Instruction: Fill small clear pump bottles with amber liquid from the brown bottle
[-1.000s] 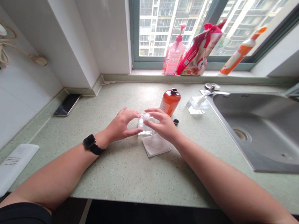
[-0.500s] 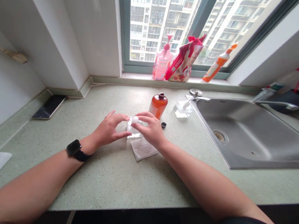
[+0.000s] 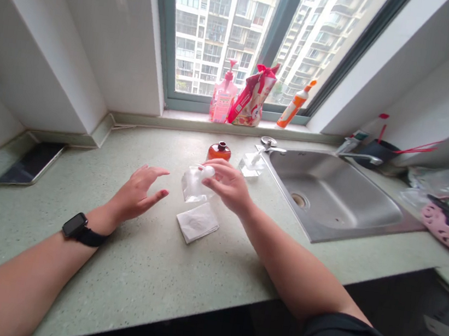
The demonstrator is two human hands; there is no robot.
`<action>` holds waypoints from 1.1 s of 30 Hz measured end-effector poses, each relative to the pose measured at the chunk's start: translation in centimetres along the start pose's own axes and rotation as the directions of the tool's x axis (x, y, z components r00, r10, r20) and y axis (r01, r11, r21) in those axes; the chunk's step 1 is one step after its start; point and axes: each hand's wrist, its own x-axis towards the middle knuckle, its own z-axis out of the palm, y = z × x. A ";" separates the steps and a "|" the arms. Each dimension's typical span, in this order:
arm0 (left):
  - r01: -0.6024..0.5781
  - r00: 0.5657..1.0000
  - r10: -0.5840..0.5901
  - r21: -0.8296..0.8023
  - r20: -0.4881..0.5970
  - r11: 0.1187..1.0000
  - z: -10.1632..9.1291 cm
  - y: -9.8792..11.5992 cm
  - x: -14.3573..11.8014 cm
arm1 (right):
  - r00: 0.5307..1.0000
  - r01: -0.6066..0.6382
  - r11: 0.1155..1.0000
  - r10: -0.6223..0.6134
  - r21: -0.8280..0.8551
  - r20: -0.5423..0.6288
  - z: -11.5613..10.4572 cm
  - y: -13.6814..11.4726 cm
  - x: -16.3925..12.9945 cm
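My right hand (image 3: 228, 185) holds a small clear square bottle (image 3: 193, 185) by its white cap, lifted and tilted just above the green counter (image 3: 154, 258). My left hand (image 3: 136, 195) hovers to the left of the bottle with fingers spread, touching nothing. A folded white tissue (image 3: 197, 222) lies on the counter below the bottle. An open orange bottle (image 3: 219, 151) stands just behind my right hand. A second clear bottle with a pump (image 3: 250, 164) stands to the right of it, near the sink.
A steel sink (image 3: 328, 195) with a tap lies to the right. A phone (image 3: 30, 163) lies at the left wall. On the window sill stand a pink pump bottle (image 3: 222, 100), a red bag (image 3: 250, 100) and an orange spray bottle (image 3: 294, 104). Pink and dark items sit far right.
My left hand let go of the clear bottle and drew back to the left. My right hand lifted and tilted the bottle off the counter. The view shifted to the right.
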 end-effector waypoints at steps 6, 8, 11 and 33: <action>0.006 1.000 -0.006 0.004 0.000 1.000 -0.3 -0.3 0.0 | 0.994 -0.057 0.998 0.058 0.013 -0.091 -9.3 -1.8 1.0; 0.005 1.000 -0.005 0.002 0.001 1.000 -0.4 -0.3 0.0 | 0.983 -0.129 0.990 0.134 0.050 -0.122 -12.1 -1.4 0.8; 0.011 1.000 -0.011 -0.003 0.003 1.000 -0.5 -0.3 0.1 | 0.957 -0.273 0.959 0.279 0.079 -0.076 -15.2 -0.1 0.1; 0.061 0.993 -0.061 0.002 0.101 0.998 -0.6 -0.5 0.0 | 0.763 -0.633 0.772 0.635 -0.062 0.122 -19.0 4.2 -1.4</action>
